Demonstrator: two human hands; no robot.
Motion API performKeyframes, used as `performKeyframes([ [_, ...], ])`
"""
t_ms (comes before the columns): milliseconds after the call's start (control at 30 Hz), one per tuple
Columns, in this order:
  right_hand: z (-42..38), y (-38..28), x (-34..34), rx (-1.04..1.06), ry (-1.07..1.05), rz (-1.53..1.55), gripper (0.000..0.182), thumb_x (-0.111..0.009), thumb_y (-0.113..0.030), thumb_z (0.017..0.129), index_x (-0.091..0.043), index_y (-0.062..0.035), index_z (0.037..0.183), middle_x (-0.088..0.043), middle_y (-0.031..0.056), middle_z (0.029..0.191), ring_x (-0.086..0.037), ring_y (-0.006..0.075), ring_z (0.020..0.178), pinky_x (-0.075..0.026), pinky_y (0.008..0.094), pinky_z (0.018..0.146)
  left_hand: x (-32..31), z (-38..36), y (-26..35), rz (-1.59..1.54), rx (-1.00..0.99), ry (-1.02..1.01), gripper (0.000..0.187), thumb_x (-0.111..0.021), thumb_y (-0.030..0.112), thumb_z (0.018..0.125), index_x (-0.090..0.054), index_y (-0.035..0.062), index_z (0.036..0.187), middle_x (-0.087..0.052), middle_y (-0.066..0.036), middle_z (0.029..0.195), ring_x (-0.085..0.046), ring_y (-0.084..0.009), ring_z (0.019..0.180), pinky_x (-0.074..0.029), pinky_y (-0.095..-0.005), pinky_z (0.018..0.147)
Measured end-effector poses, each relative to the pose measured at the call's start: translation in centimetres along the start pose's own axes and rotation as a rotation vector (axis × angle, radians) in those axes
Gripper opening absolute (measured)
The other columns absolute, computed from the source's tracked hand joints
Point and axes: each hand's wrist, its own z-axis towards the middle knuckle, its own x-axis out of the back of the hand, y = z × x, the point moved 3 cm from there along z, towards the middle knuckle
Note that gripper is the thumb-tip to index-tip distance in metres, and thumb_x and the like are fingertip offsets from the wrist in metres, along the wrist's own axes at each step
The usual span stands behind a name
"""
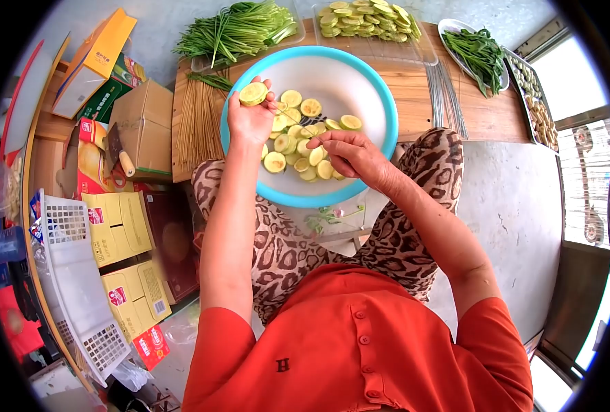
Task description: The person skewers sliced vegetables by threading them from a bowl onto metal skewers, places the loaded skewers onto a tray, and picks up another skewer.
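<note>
My left hand point(249, 125) is palm up at the left side of the basin, fingers curled around several zucchini slices point(253, 94). My right hand point(354, 156) pinches the near end of a thin skewer point(295, 124), which slants up toward the left fingers. Whether its tip is in a slice cannot be made out. Below both hands, a white basin with a blue rim point(389, 103) holds many loose zucchini slices point(291, 142), pale green with yellowish centres.
Bamboo skewers point(198, 118) lie left of the basin, metal skewers point(445, 99) right. Behind are garlic chives point(240, 29), a tray of zucchini slices point(368, 20) and a plate of leafy greens point(475, 56). A knife point(119, 150) rests by cardboard boxes point(142, 123).
</note>
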Motion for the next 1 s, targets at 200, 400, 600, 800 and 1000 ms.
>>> performKeyframes([
  [200,0.1,0.22,0.01,-0.001,0.007,-0.015,0.03,-0.04,-0.018,0.096,-0.061,-0.0027,0.111,-0.032,-0.0062,0.049,-0.025,0.0046,0.043,-0.023,0.021,0.043,-0.05,-0.17,-0.09,0.017,0.002,-0.029,0.05,-0.024,0.041,0.097,-0.053,0.0031,0.113,-0.058,-0.015,0.104,-0.05,-0.0233,0.075,-0.041,-0.0324,0.064],
  [400,0.16,0.32,0.07,-0.019,0.019,-0.022,0.03,-0.04,-0.018,0.096,-0.061,-0.0028,0.111,-0.032,-0.0063,0.049,-0.026,0.0045,0.042,-0.022,0.021,0.043,-0.1,-0.34,-0.12,0.019,0.0,-0.042,0.051,-0.024,0.042,0.097,-0.053,0.0033,0.111,-0.059,-0.014,0.102,-0.05,-0.0229,0.074,-0.041,-0.0324,0.062],
  [600,0.23,0.47,-0.05,-0.02,0.027,-0.023,0.029,-0.04,-0.017,0.096,-0.061,-0.0027,0.11,-0.032,-0.0063,0.049,-0.025,0.0044,0.042,-0.022,0.021,0.043,-0.24,-0.51,-0.31,0.005,0.0,-0.037,0.05,-0.024,0.042,0.097,-0.054,0.0033,0.11,-0.059,-0.014,0.099,-0.05,-0.0229,0.072,-0.041,-0.0327,0.061],
  [800,0.16,0.36,-0.15,-0.015,0.018,-0.013,0.029,-0.04,-0.017,0.096,-0.061,-0.0024,0.11,-0.032,-0.0064,0.049,-0.025,0.0041,0.042,-0.021,0.0208,0.042,-0.3,-0.56,-0.31,0.023,-0.015,-0.034,0.049,-0.026,0.041,0.097,-0.054,0.003,0.109,-0.059,-0.014,0.096,-0.05,-0.0226,0.071,-0.04,-0.0325,0.06],
  [1000,0.23,0.41,-0.22,-0.026,0.029,-0.02,0.029,-0.04,-0.017,0.096,-0.061,-0.0025,0.11,-0.032,-0.0065,0.049,-0.024,0.004,0.041,-0.021,0.0206,0.042,-0.29,-0.54,-0.31,0.003,-0.013,-0.021,0.047,-0.028,0.04,0.096,-0.054,0.0028,0.107,-0.058,-0.014,0.094,-0.05,-0.0225,0.07,-0.04,-0.0328,0.059],
])
